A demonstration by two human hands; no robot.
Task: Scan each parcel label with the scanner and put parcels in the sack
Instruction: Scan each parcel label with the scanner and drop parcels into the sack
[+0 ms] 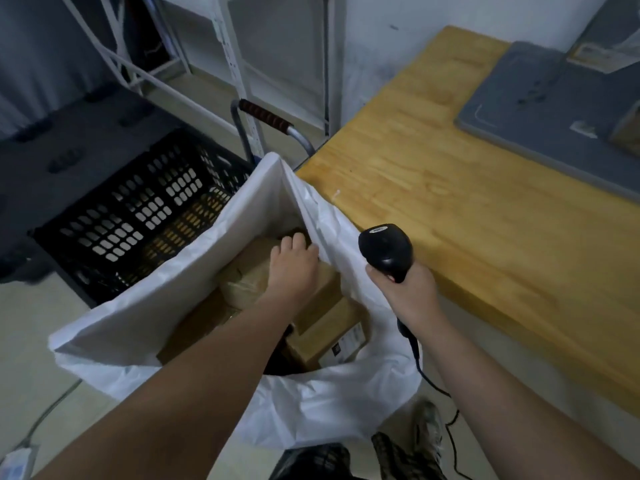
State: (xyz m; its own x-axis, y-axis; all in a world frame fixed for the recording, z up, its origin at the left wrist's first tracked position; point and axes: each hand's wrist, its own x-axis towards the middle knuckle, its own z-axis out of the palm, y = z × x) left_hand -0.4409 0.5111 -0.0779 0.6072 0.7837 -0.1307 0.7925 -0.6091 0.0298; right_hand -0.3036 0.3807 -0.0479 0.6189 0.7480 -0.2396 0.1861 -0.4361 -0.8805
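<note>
Several parcels [332, 337] already lie in the white sack [138, 323] — the left hand [292, 268] is inside it, fingers curled over the top parcel [242, 275]. The right hand [405, 289] grips the scanner [386, 251]; how many remain, I cannot tell.
</note>
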